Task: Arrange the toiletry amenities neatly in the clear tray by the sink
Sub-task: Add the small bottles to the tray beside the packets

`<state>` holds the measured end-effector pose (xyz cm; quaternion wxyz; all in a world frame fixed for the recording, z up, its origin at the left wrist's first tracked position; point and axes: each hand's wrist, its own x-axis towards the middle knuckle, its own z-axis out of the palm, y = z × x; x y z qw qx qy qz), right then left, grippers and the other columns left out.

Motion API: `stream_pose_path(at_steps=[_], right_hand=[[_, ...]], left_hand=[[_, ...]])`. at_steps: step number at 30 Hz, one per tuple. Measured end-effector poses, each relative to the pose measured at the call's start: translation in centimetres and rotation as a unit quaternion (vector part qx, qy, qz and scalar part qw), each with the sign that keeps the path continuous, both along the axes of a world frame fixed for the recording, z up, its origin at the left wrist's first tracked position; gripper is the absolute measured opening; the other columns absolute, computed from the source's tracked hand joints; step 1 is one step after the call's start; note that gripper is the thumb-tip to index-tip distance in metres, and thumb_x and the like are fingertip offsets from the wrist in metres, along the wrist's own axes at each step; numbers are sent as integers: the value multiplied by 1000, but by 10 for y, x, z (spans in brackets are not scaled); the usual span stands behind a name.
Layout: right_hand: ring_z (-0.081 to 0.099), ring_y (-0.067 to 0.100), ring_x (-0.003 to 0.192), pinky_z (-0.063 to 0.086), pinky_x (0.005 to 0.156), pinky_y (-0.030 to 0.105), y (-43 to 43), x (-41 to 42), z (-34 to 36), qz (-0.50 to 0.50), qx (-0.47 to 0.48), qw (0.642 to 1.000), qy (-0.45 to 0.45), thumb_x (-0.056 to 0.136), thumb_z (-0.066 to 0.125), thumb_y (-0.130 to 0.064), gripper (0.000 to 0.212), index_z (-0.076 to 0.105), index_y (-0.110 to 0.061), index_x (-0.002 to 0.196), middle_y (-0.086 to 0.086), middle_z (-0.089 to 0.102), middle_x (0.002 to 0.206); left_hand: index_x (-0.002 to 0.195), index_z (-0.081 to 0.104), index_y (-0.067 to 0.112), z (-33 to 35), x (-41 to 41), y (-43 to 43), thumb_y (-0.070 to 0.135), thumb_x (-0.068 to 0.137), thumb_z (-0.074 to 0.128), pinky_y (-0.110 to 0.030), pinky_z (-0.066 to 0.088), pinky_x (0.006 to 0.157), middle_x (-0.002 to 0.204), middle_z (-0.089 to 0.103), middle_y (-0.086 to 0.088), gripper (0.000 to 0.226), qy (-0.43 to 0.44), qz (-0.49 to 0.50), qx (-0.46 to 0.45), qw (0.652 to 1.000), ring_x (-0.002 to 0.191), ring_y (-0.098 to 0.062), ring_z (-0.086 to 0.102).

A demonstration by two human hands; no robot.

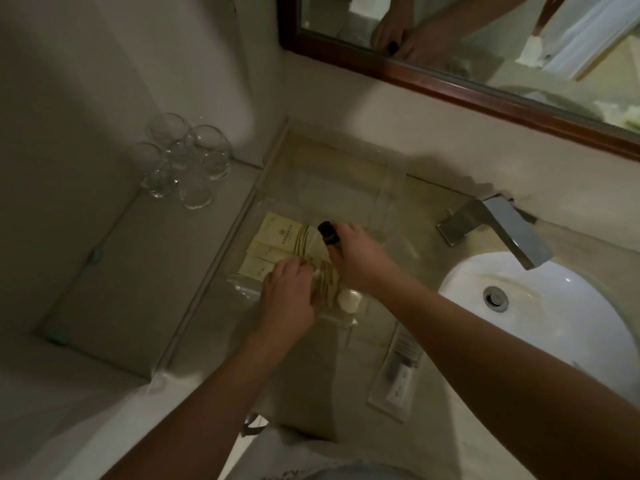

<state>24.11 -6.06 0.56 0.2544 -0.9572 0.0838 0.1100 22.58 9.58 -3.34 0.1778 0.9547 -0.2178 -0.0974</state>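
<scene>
Clear tray (388,188) sits on the desk (311,375) between the corner shelf and the sink (540,306). Cream amenity boxes (277,233) lie fanned in its near-left part, and a round white soap (349,301) rests at the near edge.

Risk: boxes overlap loosely, so my nudge could skew the fan or push the soap over the low rim. The bottle could tip if I set it down on a box edge.

My left hand (289,292) is loosely curled, fingers pressing the nearest box, not gripping. My right hand (356,258) is closed around a small black-capped bottle (328,233), held over the boxes.

A wrapped dental kit (398,375) lies outside the tray, near the sink. Glasses (183,161) stand on the shelf, well apart.
</scene>
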Motion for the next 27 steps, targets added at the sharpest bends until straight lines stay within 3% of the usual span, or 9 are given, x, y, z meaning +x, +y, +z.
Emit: stream_pose_path(at_steps=[6, 8, 13, 19, 27], right_hand=[[57, 31, 110, 50, 87, 42, 30, 26, -13, 21, 2, 999, 25, 91, 50, -19, 43, 46, -18, 134, 9, 53, 128], [59, 28, 105, 50, 81, 37, 29, 26, -16, 10, -15, 999, 29, 89, 54, -19, 39, 51, -18, 127, 8, 57, 121], [61, 26, 93, 47, 72, 32, 20, 9, -20, 3, -84, 995, 44, 85, 58, -25, 30, 60, -18, 114, 5, 59, 107], [60, 24, 94, 53, 79, 37, 19, 1, -28, -23, -94, 995, 37, 86, 57, -26, 28, 60, -18, 113, 4, 60, 108], [53, 22, 104, 49, 88, 36, 19, -3, -35, -41, -94, 995, 14, 88, 56, -25, 25, 58, -20, 112, 1, 59, 112]], left_hand=[[132, 45, 12, -14, 21, 25, 38, 91, 48, -40, 22, 112, 142, 41, -10, 49, -5, -18, 51, 999, 135, -27, 30], [130, 46, 11, -15, 25, 26, 39, 91, 48, -40, 22, 113, 143, 40, -10, 48, 1, -29, 45, 999, 136, -26, 30], [124, 49, 20, -15, 36, 24, 37, 84, 55, -39, 33, 103, 139, 42, 0, 43, 6, -30, 37, 999, 127, -21, 35], [128, 45, 25, -18, 36, 25, 39, 83, 52, -37, 34, 98, 138, 44, 4, 48, -1, -42, 50, 998, 124, -19, 37], [120, 54, 22, -20, 34, 26, 31, 82, 51, -34, 38, 94, 126, 55, 3, 39, -6, -23, 15, 1000, 113, -19, 45]])
